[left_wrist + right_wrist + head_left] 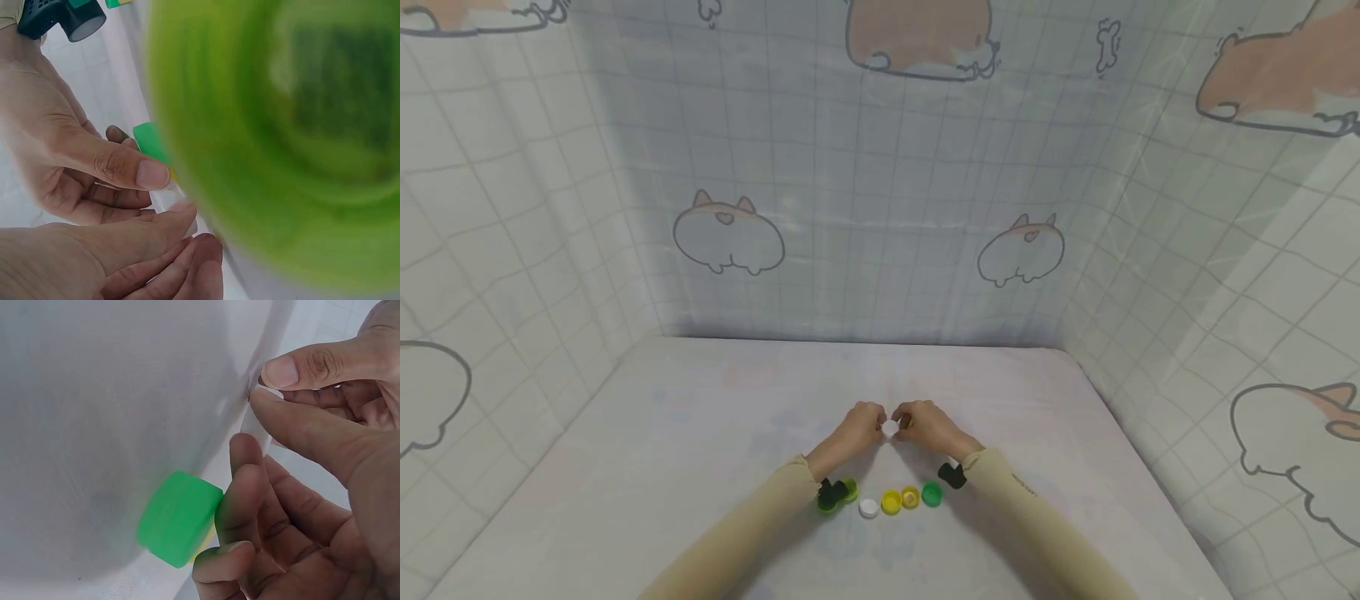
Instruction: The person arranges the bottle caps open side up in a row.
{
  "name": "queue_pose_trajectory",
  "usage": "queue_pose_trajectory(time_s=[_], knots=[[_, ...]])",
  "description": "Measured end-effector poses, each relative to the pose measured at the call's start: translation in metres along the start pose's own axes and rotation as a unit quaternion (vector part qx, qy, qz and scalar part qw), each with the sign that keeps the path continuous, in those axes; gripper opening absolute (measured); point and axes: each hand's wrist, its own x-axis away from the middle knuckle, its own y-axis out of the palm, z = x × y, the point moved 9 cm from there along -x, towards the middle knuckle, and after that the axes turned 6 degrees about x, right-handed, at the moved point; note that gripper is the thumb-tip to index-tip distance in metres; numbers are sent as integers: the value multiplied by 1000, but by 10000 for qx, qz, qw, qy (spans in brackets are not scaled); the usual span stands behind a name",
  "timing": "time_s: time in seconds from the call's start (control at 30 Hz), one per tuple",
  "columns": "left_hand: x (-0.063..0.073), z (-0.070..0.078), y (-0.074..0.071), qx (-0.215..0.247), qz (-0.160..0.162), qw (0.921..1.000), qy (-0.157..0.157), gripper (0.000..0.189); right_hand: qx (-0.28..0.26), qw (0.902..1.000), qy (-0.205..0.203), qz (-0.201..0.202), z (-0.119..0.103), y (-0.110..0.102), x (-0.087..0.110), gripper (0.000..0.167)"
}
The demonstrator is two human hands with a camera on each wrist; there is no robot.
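Out over the table, my left hand (859, 427) and right hand (928, 427) meet around a small white bottle cap (891, 428). In the left wrist view, the thumb of my left hand (119, 250) presses one edge of it, while the thumb of my right hand (94, 156) lies at the other edge. Fingers cover most of the cap in both wrist views. A small yellowish patch shows by the right fingers in the head view; what it is, I cannot tell.
Nearer me lies a row of caps: two lime green caps (827, 502), a white cap (868, 507), two yellow caps (891, 502) and a green cap (932, 494). A blurred lime green cap (212, 187) fills much of the left wrist view. Patterned curtains (880, 208) surround the table (700, 417).
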Motion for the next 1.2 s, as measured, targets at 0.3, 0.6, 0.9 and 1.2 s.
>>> queue_pose_trajectory(time_s=[0.3,0.6,0.9,1.2], knots=[[4,6,0,92,-123,9999,-34,22,-101,9999,-109,16,-1,-2,5,30],[6,7,-1,130,-86,9999,-23,21,23,9997,-200,139,-5,-8,12,29],[12,17,-3,219,-84,9997,102,25,-25,9990,-342,285,-10,-17,23,29],[19,26,-4,321,-117,9989,336,17,-92,9982,-482,356,-14,-21,34,26]])
